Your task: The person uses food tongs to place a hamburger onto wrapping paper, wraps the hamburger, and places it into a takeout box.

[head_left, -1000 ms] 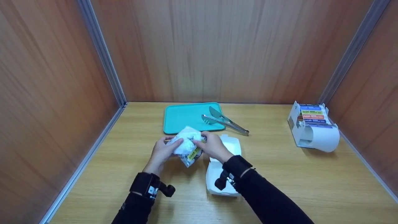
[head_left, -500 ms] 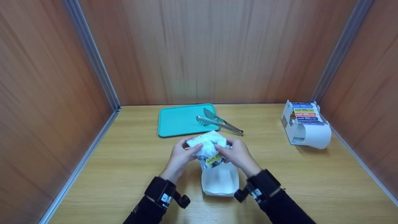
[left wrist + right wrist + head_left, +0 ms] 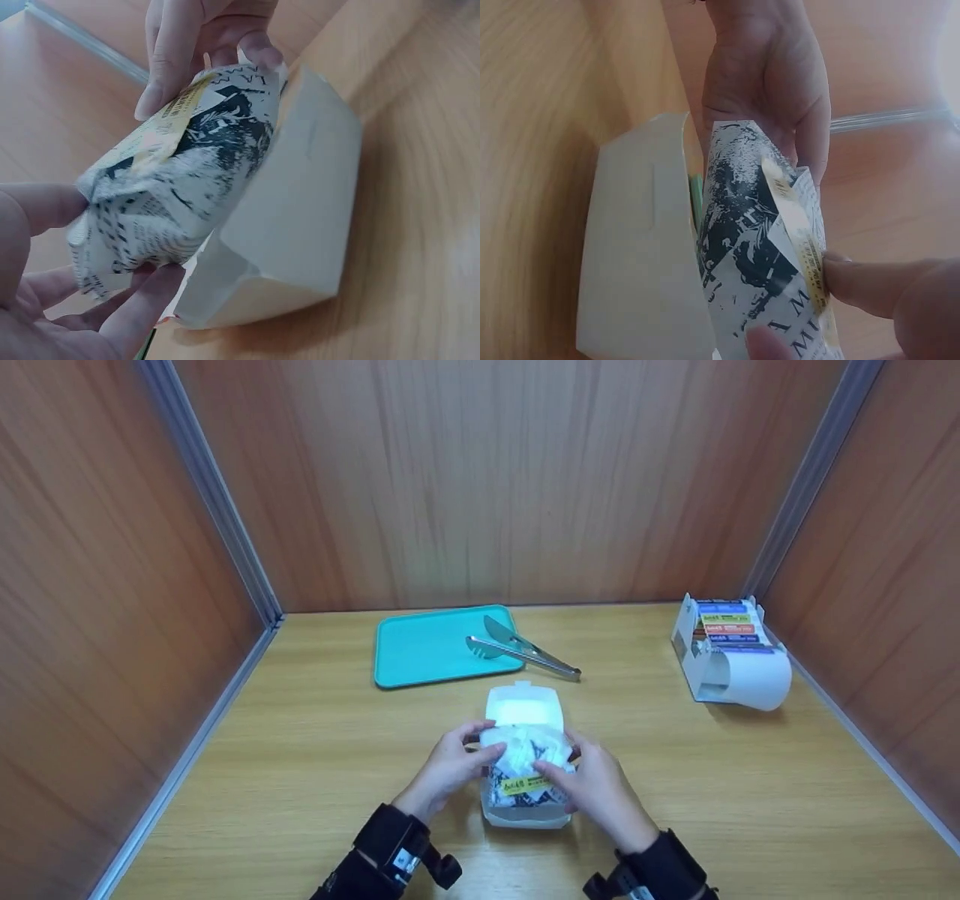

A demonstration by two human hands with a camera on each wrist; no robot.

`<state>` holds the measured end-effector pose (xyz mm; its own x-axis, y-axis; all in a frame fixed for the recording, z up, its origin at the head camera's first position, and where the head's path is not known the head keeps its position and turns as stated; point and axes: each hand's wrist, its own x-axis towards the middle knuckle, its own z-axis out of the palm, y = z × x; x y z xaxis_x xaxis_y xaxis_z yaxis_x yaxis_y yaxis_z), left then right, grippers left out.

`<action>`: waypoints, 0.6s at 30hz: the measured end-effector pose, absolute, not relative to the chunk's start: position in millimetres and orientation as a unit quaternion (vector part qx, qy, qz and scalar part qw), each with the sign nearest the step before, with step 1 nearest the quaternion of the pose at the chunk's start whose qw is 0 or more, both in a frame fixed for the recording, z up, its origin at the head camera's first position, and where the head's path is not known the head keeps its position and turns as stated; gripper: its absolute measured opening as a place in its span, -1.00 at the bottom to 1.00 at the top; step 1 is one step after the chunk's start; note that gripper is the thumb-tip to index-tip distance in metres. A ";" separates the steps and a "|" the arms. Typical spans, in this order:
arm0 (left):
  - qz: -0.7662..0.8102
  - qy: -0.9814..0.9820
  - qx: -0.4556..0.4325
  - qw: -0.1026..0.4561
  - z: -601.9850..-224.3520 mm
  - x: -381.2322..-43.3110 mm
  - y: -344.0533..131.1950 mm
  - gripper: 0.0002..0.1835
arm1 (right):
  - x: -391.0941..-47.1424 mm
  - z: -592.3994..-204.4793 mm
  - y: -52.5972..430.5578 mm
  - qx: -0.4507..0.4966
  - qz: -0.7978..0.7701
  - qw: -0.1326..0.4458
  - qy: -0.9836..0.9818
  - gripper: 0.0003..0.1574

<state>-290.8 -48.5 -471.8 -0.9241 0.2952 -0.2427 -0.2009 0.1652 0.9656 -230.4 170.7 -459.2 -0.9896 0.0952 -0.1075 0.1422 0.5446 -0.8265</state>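
A paper-wrapped packet, printed black and white like newsprint with a yellow label, is held between both hands. My left hand grips its left side, thumb on top and fingers beneath. On the other side my right hand grips it, the thumb lying across the top. Below is a white clamshell box, its lid folded back away from me. In the left wrist view the packet sits tilted at the mouth of the box, mostly above its rim. What the wrapping contains is hidden.
A teal tray lies at the back, with metal tongs across its right corner. At the right stands a white holder with colourful labels and a white paper roll or sheet on its front. Wooden panels enclose the table's left, back and right.
Both hands have carried the packet from the left of the box rightward, then down towards me and over the box's base. The tray, tongs and holder shift slightly with the head view.
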 end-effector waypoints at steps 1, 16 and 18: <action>0.632 0.750 0.044 0.190 -472.7 -289.5 -48.9 -0.34 | -229.0 -461.2 171.0 0.064 -0.466 0.023 0.882 0.00; 0.452 0.864 0.192 0.113 -482.1 -288.9 -49.5 -0.17 | -241.3 -474.7 167.4 0.037 -0.392 0.006 0.919 -0.11; 0.447 0.860 0.209 0.127 -483.3 -292.2 -50.7 -0.04 | -248.7 -475.3 166.7 0.034 -0.390 0.002 0.920 -0.11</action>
<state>-292.2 -50.7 -483.3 -0.8802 0.4736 -0.0317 0.2462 0.5126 0.8226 -248.7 166.7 -475.3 -0.9976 0.0621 -0.0298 0.0647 0.6940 -0.7171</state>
